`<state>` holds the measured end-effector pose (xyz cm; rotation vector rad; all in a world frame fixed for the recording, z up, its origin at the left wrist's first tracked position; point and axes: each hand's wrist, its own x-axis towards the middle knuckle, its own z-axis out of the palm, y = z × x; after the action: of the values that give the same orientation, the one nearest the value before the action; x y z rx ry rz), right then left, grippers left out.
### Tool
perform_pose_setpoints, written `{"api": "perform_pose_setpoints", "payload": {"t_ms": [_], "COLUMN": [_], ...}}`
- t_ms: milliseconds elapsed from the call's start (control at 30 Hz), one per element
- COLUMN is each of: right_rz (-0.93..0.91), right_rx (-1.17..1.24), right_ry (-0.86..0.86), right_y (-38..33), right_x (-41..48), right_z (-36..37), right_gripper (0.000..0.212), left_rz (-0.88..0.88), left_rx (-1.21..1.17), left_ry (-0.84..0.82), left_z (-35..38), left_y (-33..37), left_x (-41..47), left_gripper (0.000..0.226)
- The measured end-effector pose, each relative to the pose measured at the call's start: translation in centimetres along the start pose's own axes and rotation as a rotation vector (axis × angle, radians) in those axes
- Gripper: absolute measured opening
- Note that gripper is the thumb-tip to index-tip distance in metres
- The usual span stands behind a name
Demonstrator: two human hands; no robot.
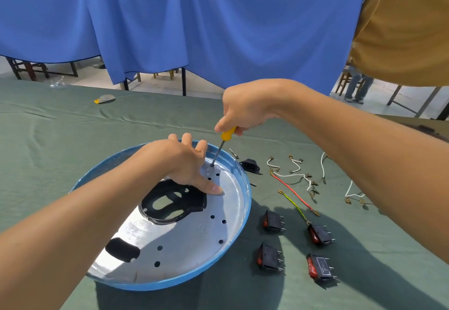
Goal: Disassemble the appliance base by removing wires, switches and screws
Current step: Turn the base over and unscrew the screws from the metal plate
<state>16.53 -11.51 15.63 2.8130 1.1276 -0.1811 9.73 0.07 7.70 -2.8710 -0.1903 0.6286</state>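
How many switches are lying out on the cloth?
4 switches, right of the base: far left, far right, near left, near right. None looks hidden.

One view, head-worn, wide-angle. Looks forward and down across the counter (73,120) from the near side. Forearms enter at the lower left and right edges. The left hand (184,161) and the right hand (245,108), which is on the screwdriver (228,135), sit close under the lens near frame centre. Round base (184,249) fills the lower middle, seen from steeply above. Far counter edge bows with the lens. Upper half faces a blue curtain (194,30) beyond.
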Motion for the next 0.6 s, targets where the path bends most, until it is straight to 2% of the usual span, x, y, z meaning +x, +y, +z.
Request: {"api": "perform_pose_setpoints", "payload": {"t_ms": [200,367,400,467,533,600], "right_rz": [-0.18,-0.283,-0.294,-0.265,-0.144,-0.039], "right_rx": [-0.181,-0.031,0.005,0.021,0.024,0.034], "right_ry": [0.103,0.169,0.174,0.219,0.24,0.182], "right_y": [0.5,0.6,0.2,-0.5,-1.0,-1.1], "right_x": [-1.1,-1.0,-0.9,-0.3,0.2,0.5], "right_z": [0.8,0.2,0.3,0.6,0.8,0.4], "right_gripper": [0.029,0.014,0.018,0.042,0.064,0.066], "left_rz": [-0.007,-0.008,-0.007,-0.006,-0.002,0.004], "left_rx": [0.003,-0.005,-0.001,0.002,-0.004,-0.016], "left_ry": [-0.003,0.001,0.001,0.001,0.003,0.004], "left_z": [0.0,0.1,0.1,0.2,0.3,0.4], "left_y": [0.1,0.0,-0.1,-0.1,-0.1,-0.1], "left_x": [0.0,0.2,0.2,0.2,0.2,0.2], "left_gripper": [0.107,0.112,0.115,0.118,0.117,0.115]}}
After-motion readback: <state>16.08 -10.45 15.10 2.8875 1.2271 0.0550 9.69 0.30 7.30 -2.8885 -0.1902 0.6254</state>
